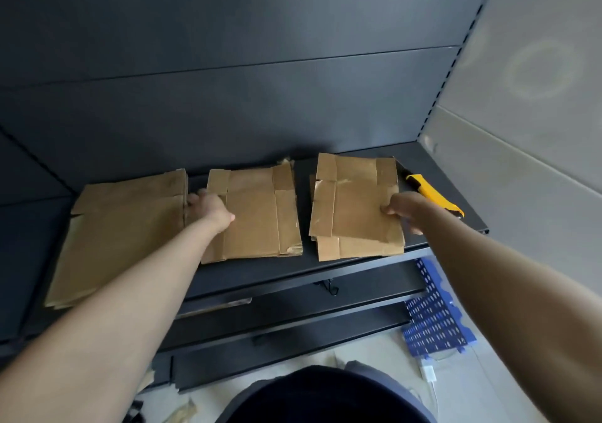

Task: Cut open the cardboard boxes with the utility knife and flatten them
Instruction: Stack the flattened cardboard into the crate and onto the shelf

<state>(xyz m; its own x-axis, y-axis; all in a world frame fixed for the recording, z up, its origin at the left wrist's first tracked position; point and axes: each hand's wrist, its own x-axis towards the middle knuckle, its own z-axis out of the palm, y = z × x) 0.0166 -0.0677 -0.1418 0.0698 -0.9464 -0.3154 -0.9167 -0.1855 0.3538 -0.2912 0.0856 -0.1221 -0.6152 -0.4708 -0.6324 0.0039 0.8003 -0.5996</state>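
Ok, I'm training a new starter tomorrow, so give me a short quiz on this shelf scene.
1. True or false: the knife lies on the shelf, in neither hand.
2. How many cardboard piles are on the shelf?
3. The right hand grips: A) the knife B) the right pile C) nothing.

Key: 1 true; 2 three; 3 B.
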